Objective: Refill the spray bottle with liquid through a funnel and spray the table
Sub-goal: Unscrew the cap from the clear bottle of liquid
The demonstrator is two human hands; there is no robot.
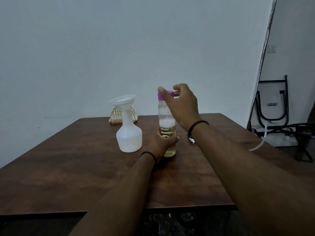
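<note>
White spray bottle point(129, 138) stands upright on the dark wood table point(71, 164), sprayer head off, a white funnel point(123, 101) seated in its neck and tipped a little toward the left. Just to its right, close but apart, a tall clear bottle point(166, 120) stands upright, pale yellowish liquid in it up past my lower hand, gold lettering on the side, purple cap point(165, 95) on top. My left hand point(161, 142) wraps the lower part of the clear bottle, fingers curled round it, thumb tip showing on its right side. My right hand point(181, 104) is at the purple cap, thumb and curled fingers pinching it from either side. Dark bands on both wrists. Behind the spray bottle, at the table's far edge, a gold wire holder point(117, 116) with pale paper in it. Pale wall behind; off to the right, a black metal frame point(272, 99) leans on the floor.
</note>
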